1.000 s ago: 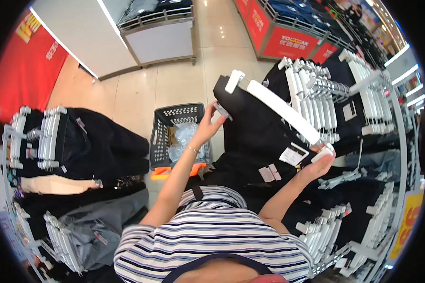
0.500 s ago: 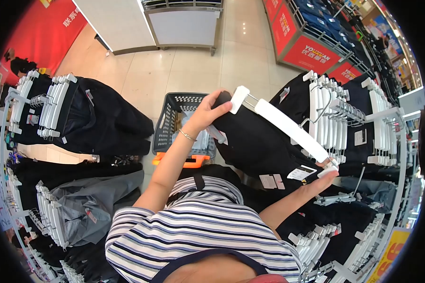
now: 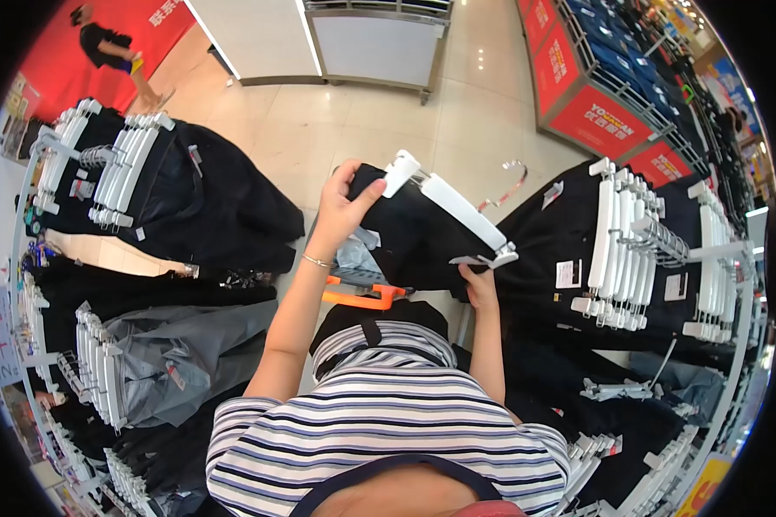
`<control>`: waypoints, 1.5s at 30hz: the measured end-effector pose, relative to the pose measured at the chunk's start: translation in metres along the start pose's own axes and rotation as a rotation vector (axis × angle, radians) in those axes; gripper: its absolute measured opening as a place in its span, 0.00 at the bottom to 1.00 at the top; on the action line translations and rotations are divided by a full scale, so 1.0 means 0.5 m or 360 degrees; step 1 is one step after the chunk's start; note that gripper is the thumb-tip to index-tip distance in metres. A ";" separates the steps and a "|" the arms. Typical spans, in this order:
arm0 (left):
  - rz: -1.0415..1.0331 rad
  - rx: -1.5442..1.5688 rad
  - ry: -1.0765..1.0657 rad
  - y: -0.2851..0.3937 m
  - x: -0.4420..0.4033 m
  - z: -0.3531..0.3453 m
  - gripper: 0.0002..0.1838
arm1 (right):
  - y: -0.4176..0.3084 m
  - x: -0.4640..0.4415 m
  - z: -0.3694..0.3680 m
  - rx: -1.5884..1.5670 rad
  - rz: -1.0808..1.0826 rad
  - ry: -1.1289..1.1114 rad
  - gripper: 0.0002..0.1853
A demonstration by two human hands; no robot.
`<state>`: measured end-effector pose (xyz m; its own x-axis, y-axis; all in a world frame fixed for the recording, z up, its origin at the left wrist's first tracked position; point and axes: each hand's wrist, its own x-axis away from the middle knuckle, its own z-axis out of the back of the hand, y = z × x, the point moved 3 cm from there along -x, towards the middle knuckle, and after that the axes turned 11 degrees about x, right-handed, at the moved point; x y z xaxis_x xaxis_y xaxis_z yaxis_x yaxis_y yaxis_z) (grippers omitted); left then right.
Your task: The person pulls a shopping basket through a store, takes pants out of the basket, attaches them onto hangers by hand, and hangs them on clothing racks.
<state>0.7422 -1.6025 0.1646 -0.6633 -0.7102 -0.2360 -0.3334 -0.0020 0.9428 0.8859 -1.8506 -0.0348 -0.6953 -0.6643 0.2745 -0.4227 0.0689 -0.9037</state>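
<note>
My left hand [image 3: 350,203] grips black trousers [image 3: 414,226] at the waistband, beside the left clip of a white clip hanger [image 3: 464,212]. Below the hanger's other end, my right hand [image 3: 479,286] is closed on the trousers' edge near the right clip, where a tag hangs. The hanger slants down to the right, with its metal hook [image 3: 517,179] pointing away from me. Under the trousers is a grey shopping basket with an orange handle [image 3: 378,295], mostly hidden, holding clothing in a clear bag [image 3: 358,255].
Racks of black trousers on white hangers stand on my right [image 3: 622,246] and left [image 3: 131,168]. Grey trousers [image 3: 177,358] hang at the lower left. Ahead are a white counter [image 3: 259,39] and a red display bin [image 3: 608,121]. A person [image 3: 108,52] walks at the far left.
The hanger and trousers have moved left, away from the right rack, and the hook is now free of the rail. My right hand has come inward. A person has come into fuller view.
</note>
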 end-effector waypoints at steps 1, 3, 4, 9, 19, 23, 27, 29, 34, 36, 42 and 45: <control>0.0015 0.0070 0.0052 0.007 0.003 0.022 0.10 | -0.015 -0.018 -0.021 0.0106 0.0173 0.0032 0.25; -0.0124 0.0090 0.0221 0.032 0.005 0.066 0.11 | -0.067 -0.063 -0.061 0.0276 0.0141 0.0171 0.19; -0.0116 0.0154 0.0288 0.056 0.008 0.083 0.13 | -0.105 -0.084 -0.091 0.0260 0.0230 0.0160 0.16; -0.0622 -0.0096 0.0627 0.185 -0.006 0.191 0.07 | -0.284 -0.168 -0.276 0.0151 0.0553 -0.0145 0.14; -0.0936 -0.0434 0.0918 0.320 0.033 0.316 0.13 | -0.349 -0.165 -0.486 0.1206 0.1097 -0.0329 0.20; -0.0370 -0.1111 0.0795 0.075 0.029 0.370 0.17 | -0.092 -0.274 -0.373 0.1532 0.0602 -0.0139 0.20; 0.0153 -0.0687 0.0667 -0.264 0.101 0.424 0.14 | 0.242 -0.337 -0.162 0.1840 0.0377 -0.0176 0.14; 0.0474 -0.0528 0.0681 -0.403 0.141 0.446 0.14 | 0.313 -0.297 -0.075 0.1823 0.0026 -0.0359 0.14; 0.0722 -0.0969 0.0567 -0.570 0.174 0.402 0.21 | 0.146 -0.074 0.025 0.0940 -0.0311 0.0033 0.13; 0.0708 -0.1043 0.0563 -0.626 0.161 0.396 0.22 | 0.094 -0.007 0.095 0.0956 0.0079 0.0430 0.13; 0.0827 -0.1073 0.0360 -0.739 0.148 0.402 0.21 | -0.232 0.222 0.071 0.1638 0.1051 0.1875 0.10; 0.1154 -0.0876 0.0438 -0.756 0.167 0.397 0.19 | -0.314 0.260 0.050 0.1941 0.1252 0.2292 0.14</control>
<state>0.6797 -1.5215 -0.2580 -0.3802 -0.8094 0.4476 0.5063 0.2228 0.8331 0.8766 -1.9663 0.1346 -0.6164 0.2424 -0.7492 0.2378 -0.8497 -0.4706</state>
